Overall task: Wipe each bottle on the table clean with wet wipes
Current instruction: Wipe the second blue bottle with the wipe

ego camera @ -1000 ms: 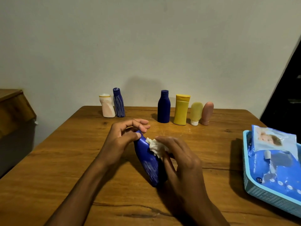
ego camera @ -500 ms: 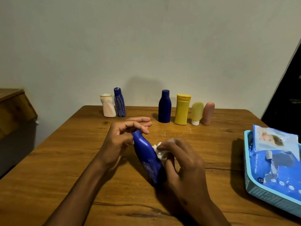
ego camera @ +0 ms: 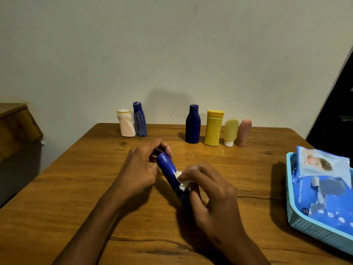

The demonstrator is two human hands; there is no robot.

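Wood table [ego camera: 76, 188]: left hand [ego camera: 139, 169] grips blue bottle [ego camera: 172, 178], right hand [ego camera: 208, 190] pinches wipe [ego camera: 181, 180]; pack [ego camera: 328, 203] reads "12".

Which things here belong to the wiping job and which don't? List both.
Job: blue bottle held in left hand; wet wipe in right hand; six bottles by the wall; wipe packs.
Not: blue basket, wooden cabinet.

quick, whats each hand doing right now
Left hand: fingers curled round the top end of the blue bottle.
Right hand: fingers pinch the white wipe against the bottle.
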